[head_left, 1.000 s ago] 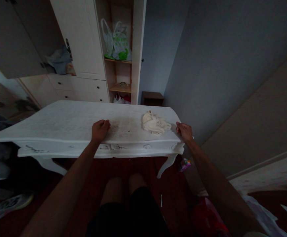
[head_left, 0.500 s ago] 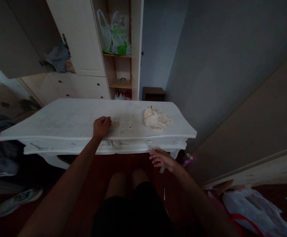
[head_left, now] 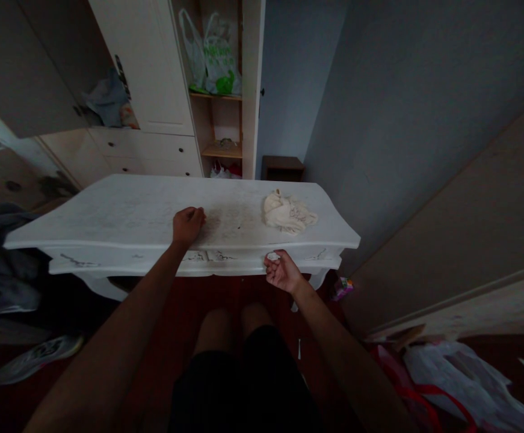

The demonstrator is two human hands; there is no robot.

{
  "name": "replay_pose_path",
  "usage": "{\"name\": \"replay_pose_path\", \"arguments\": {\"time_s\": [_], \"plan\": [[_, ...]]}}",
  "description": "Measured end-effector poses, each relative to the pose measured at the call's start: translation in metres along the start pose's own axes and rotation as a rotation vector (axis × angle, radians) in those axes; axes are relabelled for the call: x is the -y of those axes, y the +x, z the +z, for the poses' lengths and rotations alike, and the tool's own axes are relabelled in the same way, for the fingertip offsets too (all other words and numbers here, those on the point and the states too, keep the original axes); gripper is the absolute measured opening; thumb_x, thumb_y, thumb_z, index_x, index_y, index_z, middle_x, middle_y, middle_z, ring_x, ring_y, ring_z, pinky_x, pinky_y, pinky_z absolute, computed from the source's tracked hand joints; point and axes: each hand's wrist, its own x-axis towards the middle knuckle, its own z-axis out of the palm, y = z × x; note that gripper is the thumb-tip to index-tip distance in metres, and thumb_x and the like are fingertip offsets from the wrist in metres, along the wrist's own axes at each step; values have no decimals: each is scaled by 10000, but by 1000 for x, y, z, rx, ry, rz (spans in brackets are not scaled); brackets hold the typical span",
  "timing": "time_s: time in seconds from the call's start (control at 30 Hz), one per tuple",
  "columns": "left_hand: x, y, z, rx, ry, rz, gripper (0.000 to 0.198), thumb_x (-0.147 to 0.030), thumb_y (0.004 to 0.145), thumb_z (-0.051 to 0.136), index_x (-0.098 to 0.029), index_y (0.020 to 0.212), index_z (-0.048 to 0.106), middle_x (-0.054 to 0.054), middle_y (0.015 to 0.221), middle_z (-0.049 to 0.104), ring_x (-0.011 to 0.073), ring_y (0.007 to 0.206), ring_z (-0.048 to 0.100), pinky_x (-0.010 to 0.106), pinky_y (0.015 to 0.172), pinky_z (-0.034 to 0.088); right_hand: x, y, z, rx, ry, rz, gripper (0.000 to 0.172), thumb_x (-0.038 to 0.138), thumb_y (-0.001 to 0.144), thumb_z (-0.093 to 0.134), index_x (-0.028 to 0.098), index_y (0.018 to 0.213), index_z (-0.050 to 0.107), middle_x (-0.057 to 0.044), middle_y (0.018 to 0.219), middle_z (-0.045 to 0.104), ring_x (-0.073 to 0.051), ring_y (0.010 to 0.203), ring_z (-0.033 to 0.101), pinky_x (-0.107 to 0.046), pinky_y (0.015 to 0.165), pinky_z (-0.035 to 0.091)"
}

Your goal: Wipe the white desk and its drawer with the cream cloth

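A white desk (head_left: 144,207) with curved edges stands before me, its top smudged with dark marks. My left hand (head_left: 188,225) rests on the top near the front edge, fingers curled closed, with nothing showing in it. At the desk's front, my right hand (head_left: 284,273) has its thumb and fingers around a white drawer knob (head_left: 272,257). The drawer looks closed. A crumpled cream cloth (head_left: 289,213) lies on the right part of the top, behind my right hand.
Behind the desk is a wardrobe (head_left: 153,66) with shelves holding plastic bags (head_left: 219,60). A small brown box-like unit (head_left: 283,162) stands by the wall. A shoe (head_left: 38,359) is on the floor at left; a plastic bag (head_left: 464,379) lies at right.
My right hand has moved up and slightly left from below the desk edge and taken hold of the drawer knob. My left hand stays on the desk top.
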Motion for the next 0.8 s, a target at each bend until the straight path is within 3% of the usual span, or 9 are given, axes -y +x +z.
{"name": "replay_pose_path", "arguments": {"time_s": [0.43, 0.8], "plan": [[-2, 2, -2, 49, -8, 7, 298, -382, 776, 502, -192, 568, 599, 6, 513, 588, 140, 504, 540, 251, 536, 429, -21, -21, 3, -65, -14, -57, 216, 333, 819, 555, 149, 729, 622, 49, 452, 560, -53, 335, 381, -176, 377, 298], [3, 2, 0, 25, 1, 15, 305, -398, 781, 495, -194, 579, 601, 15, 541, 610, 150, 540, 573, 251, 557, 447, -75, -76, -10, -182, -67, -106, 252, 401, 754, 620, 155, 710, 652, 57, 418, 519, -49, 331, 364, -176, 378, 273]]}}
